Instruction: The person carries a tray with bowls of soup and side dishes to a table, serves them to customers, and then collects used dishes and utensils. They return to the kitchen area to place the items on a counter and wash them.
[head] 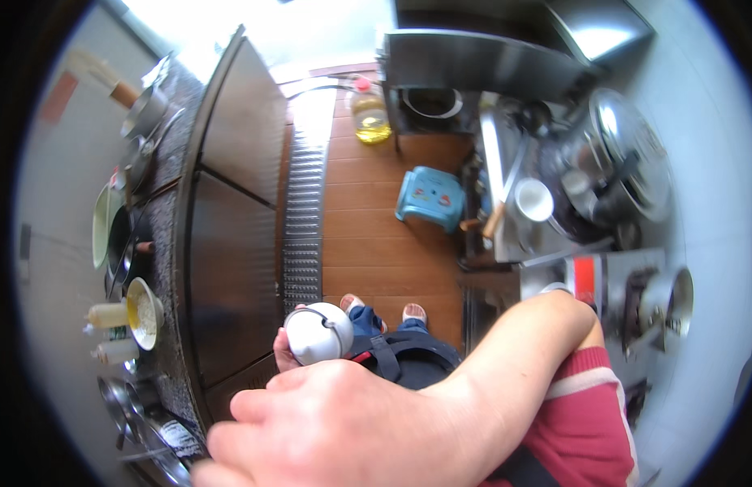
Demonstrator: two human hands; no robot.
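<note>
My left hand [283, 350] holds a white, rounded lidded container [318, 335] in front of my waist. A dark curved line and a small dark notch show on its top. My right hand [333, 420] reaches across from the right, large and close to the camera, its fingers curled. The undersides of those fingers are hidden, so I cannot tell whether they hold anything. To the left of both hands, a bowl [146, 313] of pale, grainy food stands on the speckled counter [169, 255].
A blue plastic stool [434, 198] and a bottle of yellow oil [370, 119] stand on the brown tiled floor [358, 243], beside a metal drain grate [303, 213]. Squeeze bottles [111, 316] and pans line the left counter. On the right are a white cup [534, 199] and a glass lid [626, 140].
</note>
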